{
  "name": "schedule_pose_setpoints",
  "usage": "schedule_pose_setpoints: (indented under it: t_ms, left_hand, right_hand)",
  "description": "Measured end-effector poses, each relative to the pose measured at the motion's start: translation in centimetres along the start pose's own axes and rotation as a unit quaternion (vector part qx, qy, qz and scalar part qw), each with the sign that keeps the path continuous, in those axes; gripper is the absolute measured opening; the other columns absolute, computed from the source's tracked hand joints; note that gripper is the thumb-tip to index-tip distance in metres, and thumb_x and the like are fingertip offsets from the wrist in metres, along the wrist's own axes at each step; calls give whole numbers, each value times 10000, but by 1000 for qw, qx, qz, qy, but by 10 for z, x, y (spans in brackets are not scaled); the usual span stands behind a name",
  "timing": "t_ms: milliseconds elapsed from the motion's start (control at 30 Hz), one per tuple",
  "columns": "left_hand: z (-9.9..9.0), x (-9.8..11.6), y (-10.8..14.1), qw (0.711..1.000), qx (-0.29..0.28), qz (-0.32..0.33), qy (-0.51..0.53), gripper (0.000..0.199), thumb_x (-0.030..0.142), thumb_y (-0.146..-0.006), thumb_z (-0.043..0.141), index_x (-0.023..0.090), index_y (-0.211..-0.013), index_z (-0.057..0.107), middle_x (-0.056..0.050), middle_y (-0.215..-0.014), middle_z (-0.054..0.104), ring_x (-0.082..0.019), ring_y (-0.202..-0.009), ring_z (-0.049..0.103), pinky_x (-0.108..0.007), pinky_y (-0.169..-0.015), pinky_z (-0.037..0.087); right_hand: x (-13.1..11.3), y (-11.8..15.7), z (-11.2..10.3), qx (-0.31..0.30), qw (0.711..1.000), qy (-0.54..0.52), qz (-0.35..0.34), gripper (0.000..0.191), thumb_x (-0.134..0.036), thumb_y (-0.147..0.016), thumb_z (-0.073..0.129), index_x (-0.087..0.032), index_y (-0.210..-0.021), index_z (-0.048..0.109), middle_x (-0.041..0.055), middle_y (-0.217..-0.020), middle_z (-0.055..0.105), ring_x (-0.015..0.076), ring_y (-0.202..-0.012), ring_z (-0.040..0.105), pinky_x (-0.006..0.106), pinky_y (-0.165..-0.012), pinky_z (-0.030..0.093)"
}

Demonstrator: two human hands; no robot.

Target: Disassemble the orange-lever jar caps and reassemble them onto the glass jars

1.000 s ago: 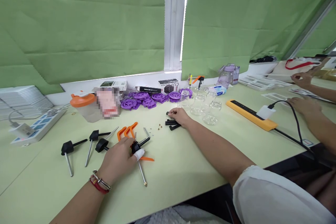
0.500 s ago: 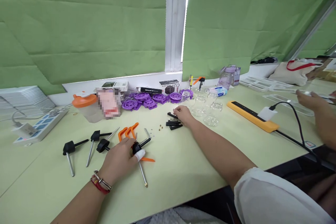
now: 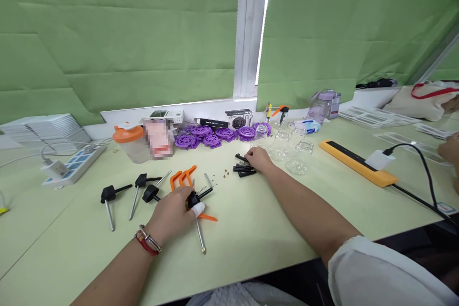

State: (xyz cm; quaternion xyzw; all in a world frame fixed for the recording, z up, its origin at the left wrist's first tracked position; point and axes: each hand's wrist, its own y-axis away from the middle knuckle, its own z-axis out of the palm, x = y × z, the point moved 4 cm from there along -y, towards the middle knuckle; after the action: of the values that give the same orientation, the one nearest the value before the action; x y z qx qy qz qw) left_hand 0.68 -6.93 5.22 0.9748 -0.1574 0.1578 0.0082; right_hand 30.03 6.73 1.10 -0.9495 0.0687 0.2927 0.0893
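My left hand [image 3: 176,211], its thumb tip wrapped in white, grips a black cap [image 3: 193,200] with a black side arm and a metal rod [image 3: 200,236] that ends in a brass-coloured tip. Orange L-shaped handles [image 3: 187,176] lie just beyond this hand, and another orange piece [image 3: 208,218] shows under the cap. My right hand [image 3: 258,158] reaches to a small pile of black tubes [image 3: 244,169] and springs [image 3: 245,163]. Its fingertips are pinched together at the pile's edge; what they hold is hidden. Tiny brass bits [image 3: 225,172] lie left of the pile.
Several black caps with rods [image 3: 108,194] lie on the left. Purple plastic discs [image 3: 211,140], an orange-lidded cup [image 3: 129,141] and boxes line the back. Glass jars [image 3: 297,160] stand beside my right forearm, then a yellow power strip [image 3: 355,165]. A co-worker's hand [image 3: 450,148] shows far right.
The view has turned slightly left, so everything sits further right in the picture. Both my hands keep nearly the same places on the table. The co-worker's hand has moved mostly out of view.
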Motion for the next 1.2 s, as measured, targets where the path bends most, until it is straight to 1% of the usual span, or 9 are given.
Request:
schedule_pose_setpoints:
  t_ms: [300, 433, 500, 600, 667, 800, 1000, 1067, 1200]
  left_hand:
    - [4, -6, -2, 995, 1, 13, 96, 256, 377, -745, 560, 199, -925, 595, -52, -851, 615, -202, -711, 561, -309, -601, 400]
    - [4, 0, 0, 979, -21, 36, 202, 223, 313, -734, 588, 199, -925, 584, -44, -865, 605, -184, -723, 562, -310, -627, 433]
    - [7, 2, 2, 960, -29, 43, 276, 287, 291, -732, 604, 200, -1000, 560, -52, -915, 603, -182, -773, 573, -311, -661, 455]
    - [13, 3, 2, 927, -16, 39, 374, 474, 278, -717, 643, 206, -1154, 475, -73, -1007, 587, -187, -879, 576, -322, -736, 471]
    - [16, 3, 0, 905, 2, 35, 424, 550, 266, -706, 663, 209, -1200, 428, -81, -1049, 574, -186, -938, 567, -332, -791, 466]
    - [22, 2, -3, 889, 3, 12, 458, 372, 274, -707, 666, 179, -1034, 517, -55, -935, 590, -174, -862, 575, -337, -779, 459]
    - [22, 8, 1, 918, -40, 53, 390, 242, 306, -751, 623, 173, -950, 589, -18, -804, 578, -139, -707, 522, -275, -656, 423]
    - [19, 9, 2, 923, -44, 70, 376, 249, 321, -771, 604, 173, -971, 590, -22, -814, 586, -137, -702, 517, -267, -646, 421]
    - [13, 12, 2, 916, -64, 112, 380, 272, 355, -815, 556, 163, -1001, 610, -62, -914, 617, -161, -797, 548, -285, -720, 447]
  right_hand:
    - [-3, 5, -8, 11, 1000, -22, -7, 186, -279, -785, 555, -161, -727, 688, 59, -767, 679, 152, -696, 574, 240, -611, 374]
    - [-34, 26, -24, 40, 992, -105, -58, 263, -385, -795, 544, -159, -774, 677, 44, -724, 658, 149, -654, 549, 246, -592, 373]
    - [-59, 48, -27, -35, 975, -193, -103, 328, -456, -794, 536, -160, -805, 677, 36, -723, 658, 139, -624, 540, 242, -566, 375]
    - [-96, 95, -15, -275, 915, -258, -146, 289, -430, -754, 603, -156, -793, 688, 31, -724, 669, 118, -584, 539, 233, -551, 393]
    - [-109, 122, -7, -362, 885, -253, -148, 216, -351, -735, 629, -142, -711, 678, 9, -610, 625, 95, -517, 496, 223, -522, 382]
    - [-107, 144, 12, -357, 871, -334, -45, 120, -248, -702, 643, -130, -687, 627, -30, -513, 539, 75, -463, 456, 210, -473, 363]
    - [-91, 145, 35, -292, 840, -456, 43, 257, -236, -686, 684, -166, -881, 532, -72, -515, 521, 74, -457, 453, 196, -450, 361]
    - [-91, 145, 35, -342, 822, -454, 23, 265, -295, -707, 684, -155, -889, 550, -65, -523, 512, 65, -449, 430, 187, -432, 336]
    - [-94, 146, 33, -473, 742, -474, 21, 285, -398, -730, 669, -148, -818, 564, -71, -506, 442, 31, -401, 307, 162, -375, 185]
